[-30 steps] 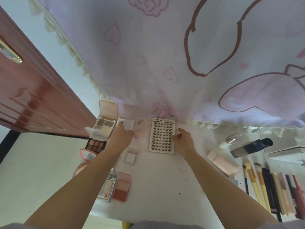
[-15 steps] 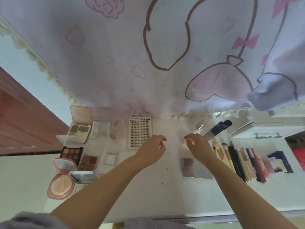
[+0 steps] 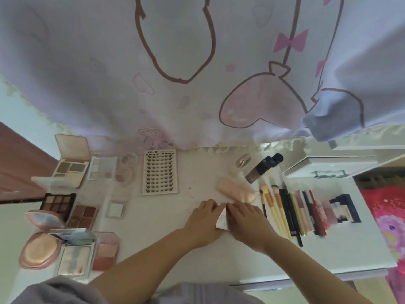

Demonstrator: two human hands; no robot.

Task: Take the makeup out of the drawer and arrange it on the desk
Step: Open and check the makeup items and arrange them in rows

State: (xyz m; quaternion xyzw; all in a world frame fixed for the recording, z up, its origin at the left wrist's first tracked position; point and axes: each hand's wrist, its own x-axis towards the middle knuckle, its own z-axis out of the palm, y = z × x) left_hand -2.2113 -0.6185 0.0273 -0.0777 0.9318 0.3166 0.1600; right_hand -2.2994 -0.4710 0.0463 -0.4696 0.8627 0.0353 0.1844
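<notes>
Makeup compact sits between both hands, left hand and right hand gripping it.

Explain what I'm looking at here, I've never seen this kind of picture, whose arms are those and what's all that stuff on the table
There is no machine here. One wide-angle camera sits on a person's head and looks down, so the two bare arms are the wearer's own. The left hand and right hand meet over a small flat silvery-white item on the white desk; both hands hold it, but what it is cannot be told. Laid out on the desk: open eyeshadow palettes at the left, a white card of false lashes in the middle, a row of yellow-handled brushes and pencils at the right, and a dark-capped foundation bottle. A printed pastel curtain hangs behind.
</notes>
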